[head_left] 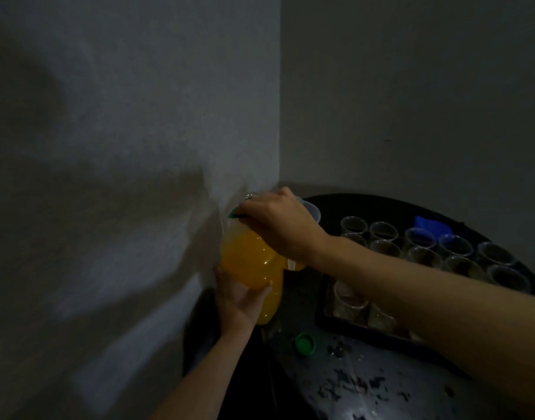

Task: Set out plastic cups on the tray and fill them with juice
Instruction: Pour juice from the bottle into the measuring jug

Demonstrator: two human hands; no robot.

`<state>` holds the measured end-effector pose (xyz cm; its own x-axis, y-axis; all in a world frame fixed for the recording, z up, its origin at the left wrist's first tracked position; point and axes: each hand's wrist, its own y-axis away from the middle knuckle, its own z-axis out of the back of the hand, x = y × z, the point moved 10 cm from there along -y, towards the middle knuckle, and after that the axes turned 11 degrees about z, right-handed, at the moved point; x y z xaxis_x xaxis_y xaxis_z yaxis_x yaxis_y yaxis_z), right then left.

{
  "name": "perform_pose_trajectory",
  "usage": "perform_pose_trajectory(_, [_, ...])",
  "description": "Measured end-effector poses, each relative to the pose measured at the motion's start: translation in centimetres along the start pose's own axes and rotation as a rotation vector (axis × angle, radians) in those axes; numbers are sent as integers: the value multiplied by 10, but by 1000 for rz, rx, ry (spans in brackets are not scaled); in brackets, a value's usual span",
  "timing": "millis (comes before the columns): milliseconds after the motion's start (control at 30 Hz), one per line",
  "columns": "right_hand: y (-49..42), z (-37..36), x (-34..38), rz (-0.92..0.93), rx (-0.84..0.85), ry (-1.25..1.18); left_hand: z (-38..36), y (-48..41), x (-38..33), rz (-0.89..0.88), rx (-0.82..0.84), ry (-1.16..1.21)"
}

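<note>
In a dim corner of grey walls [133,116], I stand at a round dark table [366,389] with a mottled top. A dark tray [366,331] lies on its right side, partly hidden by my right forearm. At the table's left edge, close to the wall, I hold the juice bottle [248,262], full of orange juice, tilted above the tabletop. My left hand [239,298] cups its lower end from beneath, fingers wrapped round it. My right hand [278,225] is curled over its upper end, where a green band shows. A clear cup's rim [310,210] shows just beyond that hand; I cannot tell whether I hold it. Rows of clear plastic cups [384,231] stand to the right, the near ones inside the tray. A blue object [433,225] lies behind them, and a green cap [305,344] sits near the tray's near-left corner.
</note>
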<state>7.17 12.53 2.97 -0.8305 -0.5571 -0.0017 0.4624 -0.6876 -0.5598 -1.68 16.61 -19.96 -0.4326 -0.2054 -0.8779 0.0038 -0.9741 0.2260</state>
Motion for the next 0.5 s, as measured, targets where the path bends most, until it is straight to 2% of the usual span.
perform_pose_trajectory(67, [-6, 11, -13, -72, -47, -108, 9, 3, -5, 2, -22, -18])
perform_pose_trajectory(200, [-3, 18, -50, -255, -6, -320, 30, 7, -34, -22, -86, -257])
perform_pose_trajectory(500, [15, 21, -102, -525, -114, -601, 58, 19, -79, -153, -68, -401])
